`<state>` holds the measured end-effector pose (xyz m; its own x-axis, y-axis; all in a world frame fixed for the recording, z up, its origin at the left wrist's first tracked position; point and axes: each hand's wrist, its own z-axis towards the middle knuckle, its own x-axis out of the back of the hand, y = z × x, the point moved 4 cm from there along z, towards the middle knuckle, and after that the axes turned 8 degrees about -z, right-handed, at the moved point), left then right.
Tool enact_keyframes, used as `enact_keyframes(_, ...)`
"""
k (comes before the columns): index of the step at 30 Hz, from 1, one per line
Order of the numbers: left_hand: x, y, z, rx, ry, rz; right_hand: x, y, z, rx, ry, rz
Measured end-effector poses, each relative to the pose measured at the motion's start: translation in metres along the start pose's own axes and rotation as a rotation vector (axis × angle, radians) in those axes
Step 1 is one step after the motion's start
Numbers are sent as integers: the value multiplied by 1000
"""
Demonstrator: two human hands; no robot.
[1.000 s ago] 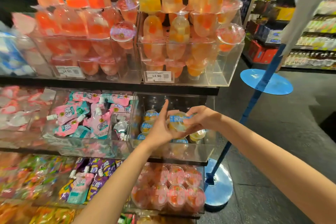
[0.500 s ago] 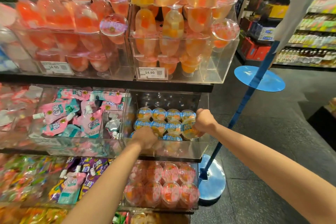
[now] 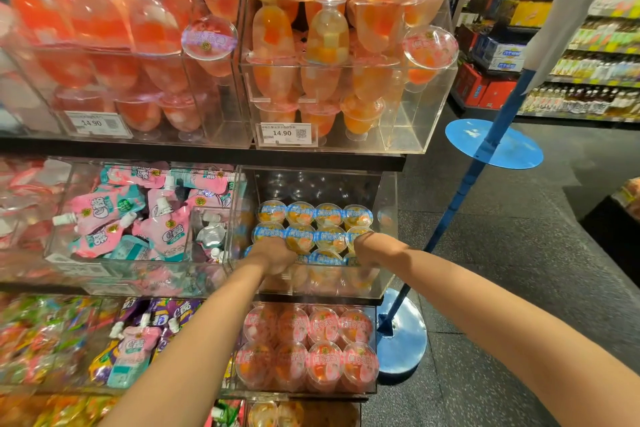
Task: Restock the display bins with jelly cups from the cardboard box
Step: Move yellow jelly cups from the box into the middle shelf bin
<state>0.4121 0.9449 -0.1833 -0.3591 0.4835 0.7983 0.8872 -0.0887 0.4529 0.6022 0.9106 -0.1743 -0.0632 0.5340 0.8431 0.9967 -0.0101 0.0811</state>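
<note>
A clear display bin (image 3: 388,191) on the middle shelf holds rows of blue-lidded jelly cups (image 3: 328,215). Both my hands reach down into its front row. My left hand (image 3: 273,255) curls over a cup at the front left. My right hand (image 3: 365,246) curls over a cup at the front right. The fingertips blur behind the bin's clear front wall. The cardboard box is out of view.
Tall goblet jellies (image 3: 325,42) fill the bins above. Pink drink pouches (image 3: 138,218) lie in the bin to the left, and pink-lidded cups (image 3: 322,326) sit in the bin below. A blue pole on a shiny round base (image 3: 401,333) stands at the shelf's right corner, with dark aisle floor beyond it.
A second ago both hands met over a cup above the bin. They have since parted and dropped to opposite ends of the front row, where more cups now sit.
</note>
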Motion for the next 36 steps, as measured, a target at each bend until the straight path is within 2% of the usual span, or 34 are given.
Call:
enact_keyframes(7, -5, -1, -3, -15, -46, 31, 4, 4, 9, 22, 7, -37)
enact_keyframes(13, -2, 11, -14, -170, -264, 77, 3, -1, 16, 78, 52, -142)
enact_keyframes(16, -4, 13, -11, -110, -384, 160, 4, 0, 18, 92, 36, -134)
enact_keyframes(19, -8, 13, -6, -93, -430, 210, 2, -1, 20, 88, 58, -141)
enact_keyframes(28, -12, 12, 6, -46, -435, 230, -6, 0, 30, 102, 165, -223)
enact_keyframes(31, -14, 7, 5, -53, -411, 187, -3, -1, 25, 79, 140, -240)
enact_keyframes(33, -12, 5, -4, -63, -302, 46, 2, -5, 18, 60, 148, -251)
enact_keyframes(36, 0, 5, -21, -209, -37, -305, 23, -25, 3, 64, 255, -190)
